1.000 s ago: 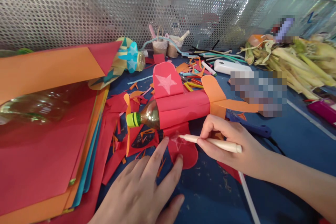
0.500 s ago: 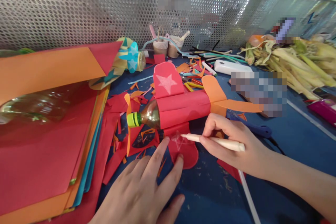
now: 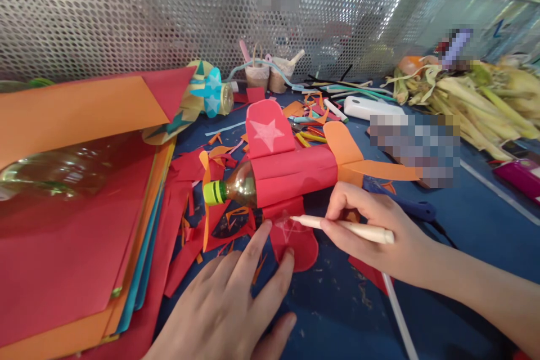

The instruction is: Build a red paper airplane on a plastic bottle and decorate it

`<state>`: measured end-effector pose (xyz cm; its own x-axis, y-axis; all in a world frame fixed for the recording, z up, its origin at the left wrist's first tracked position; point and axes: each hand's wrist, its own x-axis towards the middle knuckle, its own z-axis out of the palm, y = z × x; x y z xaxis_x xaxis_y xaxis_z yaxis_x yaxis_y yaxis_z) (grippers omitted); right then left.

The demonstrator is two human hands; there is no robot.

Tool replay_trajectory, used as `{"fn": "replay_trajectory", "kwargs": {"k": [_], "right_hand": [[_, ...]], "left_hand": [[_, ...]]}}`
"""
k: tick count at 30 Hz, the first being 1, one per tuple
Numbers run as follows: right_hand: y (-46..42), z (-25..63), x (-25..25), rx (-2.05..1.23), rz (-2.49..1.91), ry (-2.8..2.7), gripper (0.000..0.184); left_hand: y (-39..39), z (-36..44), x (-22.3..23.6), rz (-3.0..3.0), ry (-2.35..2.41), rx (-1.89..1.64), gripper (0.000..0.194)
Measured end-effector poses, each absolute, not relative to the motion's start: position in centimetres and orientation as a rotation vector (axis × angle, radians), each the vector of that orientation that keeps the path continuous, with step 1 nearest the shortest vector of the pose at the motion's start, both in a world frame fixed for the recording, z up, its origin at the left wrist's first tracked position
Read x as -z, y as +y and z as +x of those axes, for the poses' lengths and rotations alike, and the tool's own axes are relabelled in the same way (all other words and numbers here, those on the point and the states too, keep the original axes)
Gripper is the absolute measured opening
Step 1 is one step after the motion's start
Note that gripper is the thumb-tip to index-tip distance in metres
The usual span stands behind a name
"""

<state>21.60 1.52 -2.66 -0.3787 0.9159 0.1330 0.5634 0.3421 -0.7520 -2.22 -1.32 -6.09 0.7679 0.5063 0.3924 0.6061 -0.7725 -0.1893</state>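
A toy plane [image 3: 295,174] made from a plastic bottle wrapped in red paper lies before me, with a lime-green cap, an orange propeller [image 3: 205,202] and an orange tail [image 3: 343,149]. Its far wing [image 3: 270,132] carries a filled pale star. On the near wing [image 3: 301,250] there is a thin star outline. My left hand [image 3: 236,287] rests with fingers spread, the index and middle fingertips on the near wing's edge. My right hand [image 3: 367,225] pinches a white marker [image 3: 354,229], its tip touching the star outline.
Stacked coloured paper [image 3: 76,253] fills the left, with a clear bottle [image 3: 63,174] on it. Red and orange scraps [image 3: 189,236] lie around the plane. Behind are a second bottle plane [image 3: 206,93] and small cups [image 3: 257,76]. A blue-handled tool [image 3: 415,208] and corn husks [image 3: 476,101] are at right.
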Motion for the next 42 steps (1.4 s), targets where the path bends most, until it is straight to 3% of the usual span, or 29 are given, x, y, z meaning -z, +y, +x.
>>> {"fn": "replay_trajectory", "kwargs": {"k": [42], "right_hand": [[1.63, 21.50, 2.46, -0.797, -1.319, -2.065, 0.017]], "left_hand": [[-1.19, -2.18, 6.25, -2.662, -0.845, 0.469, 0.038]]}}
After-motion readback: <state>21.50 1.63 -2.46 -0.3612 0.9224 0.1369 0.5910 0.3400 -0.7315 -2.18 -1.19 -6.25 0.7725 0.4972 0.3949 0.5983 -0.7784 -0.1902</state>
